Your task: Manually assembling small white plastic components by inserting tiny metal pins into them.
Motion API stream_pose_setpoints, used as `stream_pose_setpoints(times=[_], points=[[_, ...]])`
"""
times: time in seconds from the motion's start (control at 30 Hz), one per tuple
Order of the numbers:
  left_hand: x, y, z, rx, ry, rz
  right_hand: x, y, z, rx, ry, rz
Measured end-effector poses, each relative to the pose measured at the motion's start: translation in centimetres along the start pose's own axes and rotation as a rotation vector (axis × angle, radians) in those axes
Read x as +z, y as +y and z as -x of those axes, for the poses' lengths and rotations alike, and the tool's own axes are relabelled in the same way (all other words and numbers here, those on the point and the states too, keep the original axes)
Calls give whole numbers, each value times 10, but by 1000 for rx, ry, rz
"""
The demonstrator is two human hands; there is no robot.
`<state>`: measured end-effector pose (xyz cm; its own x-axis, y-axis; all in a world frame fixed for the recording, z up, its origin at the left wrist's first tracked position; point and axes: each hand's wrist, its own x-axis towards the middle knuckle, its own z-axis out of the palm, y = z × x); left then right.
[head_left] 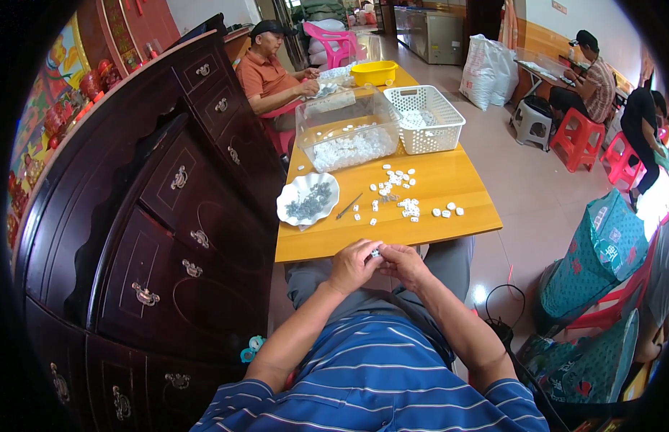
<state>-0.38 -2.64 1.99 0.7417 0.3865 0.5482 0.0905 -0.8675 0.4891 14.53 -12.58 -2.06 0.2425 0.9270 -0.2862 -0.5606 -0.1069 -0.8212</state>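
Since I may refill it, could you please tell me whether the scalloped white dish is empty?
Not empty: the scalloped white dish holds many small gray pieces, white surface showing around them.

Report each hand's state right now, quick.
Left hand: closed, holding a small white piece.
Right hand: closed, pinching at the same piece; its exact finger grip is partly hidden.

Loose white pieces [412, 210]: smooth, plastic-looking
Clear bin [381, 115], twelve o'clock: glossy plastic
Cabinet [168, 252], nine o'clock: polished wood
Shirt [381, 367], six o'clock: matt cloth
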Motion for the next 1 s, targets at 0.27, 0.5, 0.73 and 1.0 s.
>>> stream_pose_setpoints(times=[0.27,0.5,0.73,1.0], points=[[1,-3,2,4,6,-6,11,1,4,-58,25,-51],[1,-1,1,1,28,25,11,6,1,-122,27,-53],[2,-4,1,-49,46,58,15,7,1,-287,58,80],[0,-2,2,13,67,1,16,9,2,-296,93,96]])
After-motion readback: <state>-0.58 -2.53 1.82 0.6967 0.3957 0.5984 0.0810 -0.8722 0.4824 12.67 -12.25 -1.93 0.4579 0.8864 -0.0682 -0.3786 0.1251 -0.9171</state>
